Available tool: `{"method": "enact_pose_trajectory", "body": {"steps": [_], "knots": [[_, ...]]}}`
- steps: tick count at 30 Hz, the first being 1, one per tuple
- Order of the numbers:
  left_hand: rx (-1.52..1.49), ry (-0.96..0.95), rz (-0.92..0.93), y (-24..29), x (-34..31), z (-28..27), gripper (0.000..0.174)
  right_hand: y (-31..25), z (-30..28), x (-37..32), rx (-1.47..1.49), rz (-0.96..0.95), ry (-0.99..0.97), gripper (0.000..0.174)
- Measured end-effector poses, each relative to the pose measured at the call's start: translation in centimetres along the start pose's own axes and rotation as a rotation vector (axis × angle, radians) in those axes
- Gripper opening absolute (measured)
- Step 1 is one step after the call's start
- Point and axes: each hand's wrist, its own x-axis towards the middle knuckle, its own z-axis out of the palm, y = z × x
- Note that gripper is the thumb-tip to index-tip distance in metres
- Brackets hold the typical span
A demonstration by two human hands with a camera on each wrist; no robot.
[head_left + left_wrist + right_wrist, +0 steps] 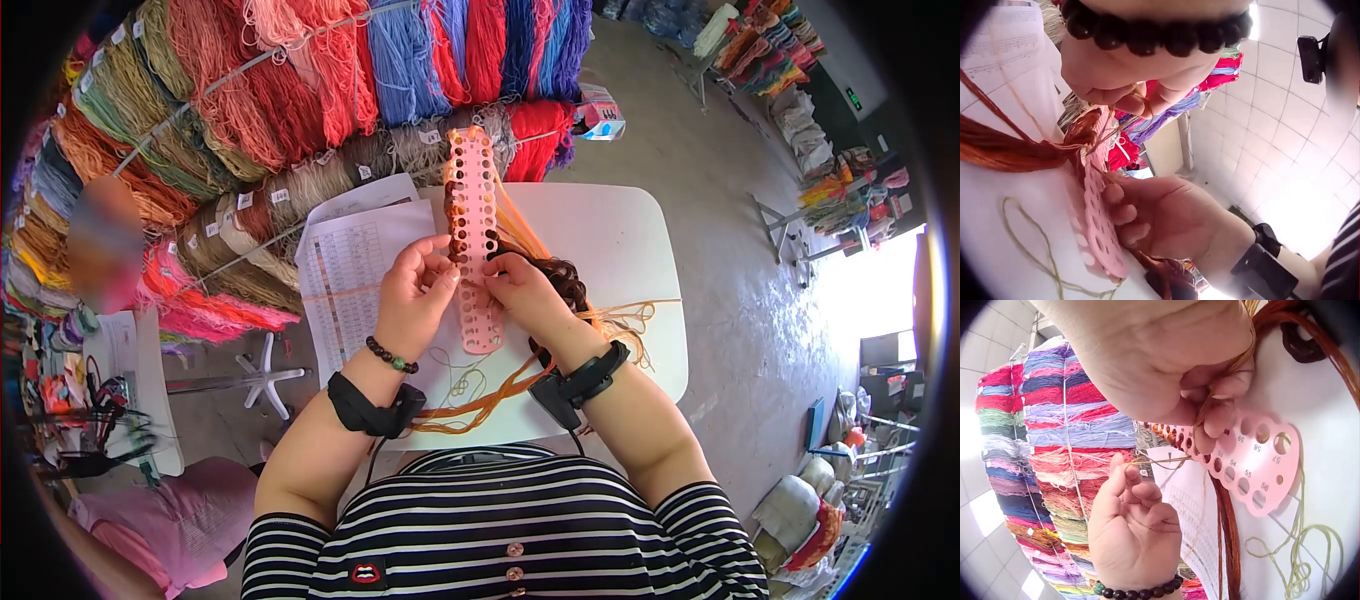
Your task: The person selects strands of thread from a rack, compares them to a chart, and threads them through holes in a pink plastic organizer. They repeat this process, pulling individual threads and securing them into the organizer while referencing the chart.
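A long pink thread card (pixel 482 335) with numbered holes along both edges lies on the white table (pixel 610 230). Orange and brown thread bundles are looped through many of its holes; dark brown thread (pixel 568 285) trails to the right. My left hand (pixel 410 295), at the card's left edge, pinches a thin golden-brown thread (pixel 1160 462) between thumb and forefinger. Over the card's right edge, my right hand (pixel 530 295) has its fingers curled round golden-brown strands (pixel 1239 362). Reddish-brown thread (pixel 1013 147) hangs from the card's other side in the left wrist view.
Printed sheets (pixel 335 255) lie under the card's left side. Loose olive thread (pixel 1300 565) and orange strands (pixel 480 407) lie near the table's front. Behind the table stands a rack of coloured yarn hanks (pixel 410 60). A person in pink (pixel 185 510) is at the lower left.
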Motion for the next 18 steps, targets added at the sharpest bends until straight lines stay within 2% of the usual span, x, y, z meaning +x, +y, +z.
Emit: {"method": "enact_pose_trajectory", "body": {"steps": [3,6,7,8,10,11,14,15,17,18], "knots": [[-0.200,-0.021,-0.060,1.1,-0.2,0.0,0.039,0.0,0.0,0.0,-0.001,-0.007,-0.005,0.017],[-0.627,-0.076,-0.367,2.5,-0.1,-0.6,0.040,-0.1,-0.1,0.0,-0.005,-0.001,-0.014,0.017],[-0.662,-0.045,-0.407,3.1,0.1,-0.1,0.045,-0.2,-0.1,-0.1,0.001,0.006,-0.015,0.017],[-0.548,-0.099,-0.377,2.7,0.1,-0.2,0.046,-0.3,-0.1,-0.1,0.006,0.012,-0.016,0.016],[-0.320,-0.202,-0.313,1.1,0.3,-0.5,0.048,-0.1,-0.4,0.0,0.215,0.017,-0.031,0.018],[-0.227,-0.239,-0.222,0.1,0.5,0.1,0.055,-0.1,-0.6,-0.1,0.320,0.020,-0.039,0.019],[0.044,-0.351,-0.171,-0.2,0.2,0.6,0.066,-0.8,-1.5,-0.8,0.422,0.035,-0.050,0.022],[0.179,-0.390,-0.229,-0.1,0.3,0.2,0.072,-1.0,-1.6,-0.9,0.202,0.005,0.045,0.024],[0.197,-0.361,-0.120,-1.5,0.4,0.0,0.069,-1.3,-1.6,-1.2,-0.240,-0.057,0.231,0.029],[0.206,-0.346,-0.065,-1.5,0.3,0.1,0.067,-1.0,-1.5,-1.1,-0.331,-0.149,0.275,0.030]]}}
